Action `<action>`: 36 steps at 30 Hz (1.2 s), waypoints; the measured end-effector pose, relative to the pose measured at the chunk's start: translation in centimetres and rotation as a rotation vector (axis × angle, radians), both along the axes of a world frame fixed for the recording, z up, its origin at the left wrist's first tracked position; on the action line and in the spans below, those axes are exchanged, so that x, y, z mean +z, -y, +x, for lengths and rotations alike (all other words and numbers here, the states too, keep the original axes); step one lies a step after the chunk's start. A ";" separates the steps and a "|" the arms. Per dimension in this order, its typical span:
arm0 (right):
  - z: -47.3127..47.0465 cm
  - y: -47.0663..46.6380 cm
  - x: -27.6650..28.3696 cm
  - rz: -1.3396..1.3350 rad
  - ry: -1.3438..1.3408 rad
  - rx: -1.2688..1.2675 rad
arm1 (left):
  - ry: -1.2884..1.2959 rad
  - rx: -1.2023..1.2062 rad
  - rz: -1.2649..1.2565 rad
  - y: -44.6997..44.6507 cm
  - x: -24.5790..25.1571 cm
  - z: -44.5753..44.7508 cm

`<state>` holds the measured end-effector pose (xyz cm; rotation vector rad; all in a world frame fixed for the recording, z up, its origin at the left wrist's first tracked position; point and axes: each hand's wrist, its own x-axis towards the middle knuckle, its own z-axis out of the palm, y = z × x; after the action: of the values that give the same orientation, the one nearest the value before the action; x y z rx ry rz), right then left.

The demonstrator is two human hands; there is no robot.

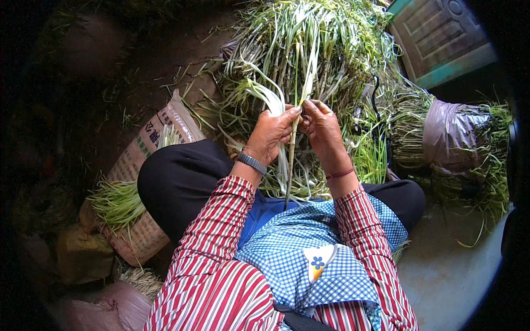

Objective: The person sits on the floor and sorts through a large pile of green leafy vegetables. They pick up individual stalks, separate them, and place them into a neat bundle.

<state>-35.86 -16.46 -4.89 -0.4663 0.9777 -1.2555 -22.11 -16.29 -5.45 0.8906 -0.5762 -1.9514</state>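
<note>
My left hand grips several pale, clean stalks, with their white ends hanging below the fist. Between its thumb and fingers is also a thin, darker stalk, which looks like a garlic shoot and points down towards my lap. At the upper part of this stalk, the fingertips of my right hand pinch a pale leaf. Both hands nearly touch above my crossed legs. Right behind them rises a large heap of untrimmed leafy stalks, green on top and brownish lower down.
Left of my knee lies a printed woven sack bearing pale green stalks. At right, plastic sheeting wraps a stalk bundle. A panelled door stands at the upper right. A purplish plastic bag lies lower left.
</note>
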 end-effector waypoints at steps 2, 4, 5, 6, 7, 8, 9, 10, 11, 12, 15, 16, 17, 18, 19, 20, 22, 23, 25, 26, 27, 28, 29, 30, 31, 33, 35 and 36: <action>-0.8 0.0 -1.3 -0.042 0.033 0.028 | -0.049 -0.005 0.025 0.0 0.0 -0.1; -1.1 -0.1 -1.5 -0.073 0.067 0.042 | -0.017 0.024 0.046 0.0 0.5 -0.1; -1.1 -0.3 -1.6 -0.084 0.083 0.042 | -0.002 0.038 0.057 0.0 0.6 -0.2; -1.1 -0.4 -1.4 -0.097 0.099 0.044 | -0.002 0.051 0.059 0.0 0.5 -0.2; -1.0 -0.6 -1.3 -0.095 0.083 0.024 | -0.003 0.064 0.062 0.0 0.4 -0.2; -0.8 -0.7 -1.1 -0.092 0.066 0.004 | -0.004 0.077 0.064 -0.1 0.2 -0.3; -0.7 -0.9 -0.9 -0.091 0.050 -0.016 | -0.011 0.090 0.072 -0.1 0.2 -0.2; -0.6 -1.1 -0.7 -0.090 0.037 -0.002 | -0.017 0.103 0.080 -0.1 0.3 -0.2; -0.5 -1.3 -0.5 -0.089 0.024 0.011 | -0.024 0.116 0.089 -0.1 0.3 -0.1; -0.5 -1.6 -0.4 -0.089 0.011 0.024 | -0.027 0.135 0.086 0.0 0.2 -0.1; -0.4 -2.1 -0.3 -0.143 0.055 0.049 | -0.054 0.137 0.077 0.0 0.2 -0.1; -0.5 -2.2 -0.5 -0.149 0.051 0.032 | -0.044 0.155 0.072 0.1 0.3 -0.1; -0.6 -2.3 -0.4 -0.161 0.041 0.056 | -0.035 0.172 0.067 0.1 0.5 -0.2; -0.6 -2.5 -0.1 -0.173 0.031 0.081 | -0.026 0.190 0.063 0.1 0.6 -0.2; -0.7 -2.7 0.0 -0.184 0.021 0.106 | -0.014 0.200 0.061 0.2 0.6 -0.2; -0.8 -2.9 0.0 -0.189 0.015 0.130 | -0.003 0.209 0.060 0.3 0.7 -0.1; -0.8 -3.4 -0.2 -0.199 0.003 0.181 | -0.019 0.233 0.051 0.6 0.5 0.2; -0.8 -3.8 -0.1 -0.181 -0.001 0.190 | -0.032 0.242 0.053 0.7 0.3 0.3; -0.7 -4.8 0.6 -0.143 -0.009 0.208 | -0.058 0.260 0.057 0.8 0.2 0.4; -0.9 -5.2 0.8 -0.135 -0.015 0.226 | -0.051 0.272 0.059 0.8 0.2 0.3; -1.2 -5.7 0.9 -0.148 -0.039 0.284 | -0.043 0.287 0.061 0.8 0.3 0.3; -1.7 -6.3 1.1 -0.162 -0.062 0.341 | -0.035 0.301 0.063 0.8 0.4 0.3; -2.0 -6.8 1.2 -0.175 -0.086 0.398 | -0.042 0.308 0.066 0.8 0.2 0.5; -2.3 -7.5 1.6 -0.158 -0.131 0.441 | -0.051 0.311 0.070 1.0 0.1 0.5; -2.5 -8.3 2.4 -0.127 -0.132 0.488 | -0.060 0.315 0.072 1.1 0.0 0.7; -3.5 -10.2 2.7 -0.100 -0.174 0.567 | -0.075 0.331 0.051 1.3 0.1 0.9; -4.7 -12.0 3.2 0.011 -0.270 0.720 | -0.058 0.365 0.047 1.6 0.0 1.3; -5.3 -12.9 2.9 0.037 -0.332 0.806 | -0.047 0.394 0.009 1.7 0.0 1.4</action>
<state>-41.17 -3.55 -1.95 -0.9461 0.9387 -0.4370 -20.70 -17.96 -5.50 0.8858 -0.3339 -1.6135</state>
